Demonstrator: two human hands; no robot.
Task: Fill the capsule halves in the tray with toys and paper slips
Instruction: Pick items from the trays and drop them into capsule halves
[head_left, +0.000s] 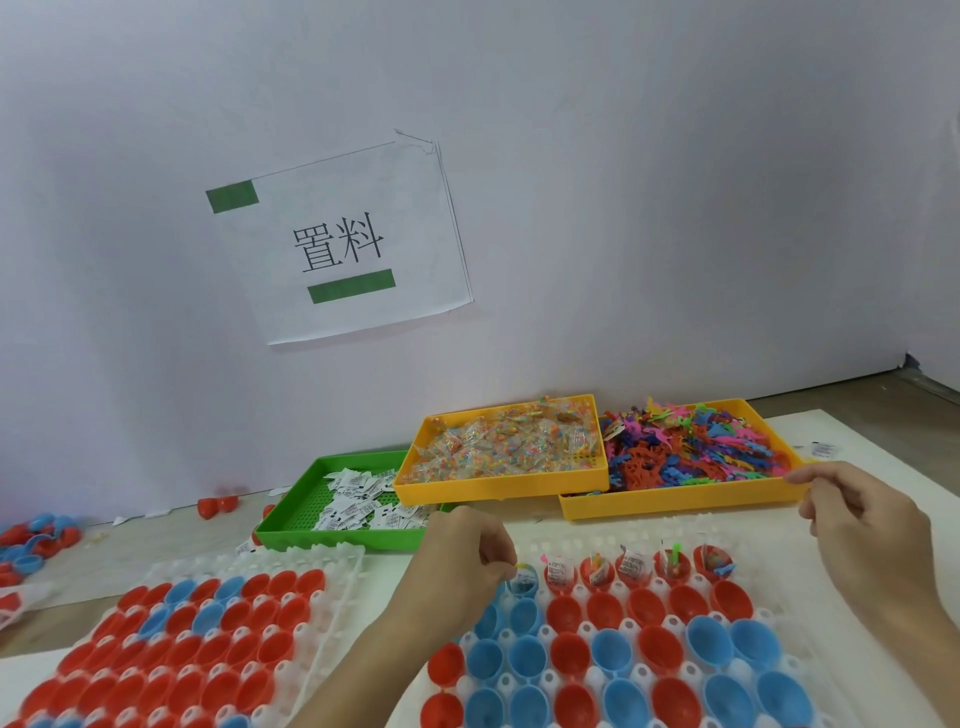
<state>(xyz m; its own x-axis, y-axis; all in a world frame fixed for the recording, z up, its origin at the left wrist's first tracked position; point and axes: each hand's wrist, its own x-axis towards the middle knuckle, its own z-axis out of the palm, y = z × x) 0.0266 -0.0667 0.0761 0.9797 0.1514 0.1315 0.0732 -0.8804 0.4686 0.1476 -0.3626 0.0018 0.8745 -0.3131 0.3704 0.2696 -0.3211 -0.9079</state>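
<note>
Red and blue capsule halves (613, 654) sit open-side up in a white tray (540, 551) on the table (883, 467); six in the far row are filled. The left hand (462, 556) pinches something small over a blue half; what it is cannot be told. The right hand (857, 525) hovers, fingers loosely curled, grip released. Three bins: green (291, 519), two yellow (498, 488). White wall, taped sign (343, 244)

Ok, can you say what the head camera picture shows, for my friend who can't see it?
A person's left hand puts something small into a blue capsule half in a white tray of red and blue halves. Behind sit bins of paper slips, bagged beads and colourful toys.
</note>
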